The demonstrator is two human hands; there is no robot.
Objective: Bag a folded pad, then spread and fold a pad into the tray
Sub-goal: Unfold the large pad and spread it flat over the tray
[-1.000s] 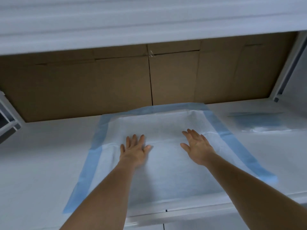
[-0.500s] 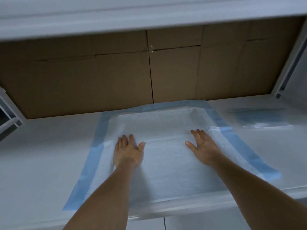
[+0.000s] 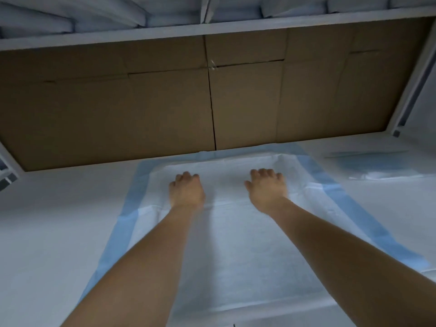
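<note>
The pad (image 3: pixel 236 244) lies spread flat on the white table (image 3: pixel 54 232), a white quilted sheet with a blue border running down its left and right sides and along its far edge. Its far edge reaches almost to the foot of the cardboard wall (image 3: pixel 165 109) at the back of the work surface, and its near edge lies close to the table's front edge. A faint crease crosses the pad from side to side, just under the wrists.

Both hands rest on the far half of the pad, backs up, well apart from each other. The left hand (image 3: pixel 186 192) sits left of the pad's middle with its fingers bent down at the knuckles so the tips press into the sheet — whether they pinch any of the material cannot be told. The right hand (image 3: pixel 266 190) is placed the same way on the right, fingers curled downward onto the white surface, thumb out to the inner side; again no clear grip on the pad shows. Both forearms stretch over the near half of the pad.

To the right, apart from the pad, a clear plastic bag (image 3: pixel 377 166) with something blue inside lies flat on the table. Overhead, a white shelf (image 3: pixel 212 27) carries stacked folded pads (image 3: pixel 94 17).
</note>
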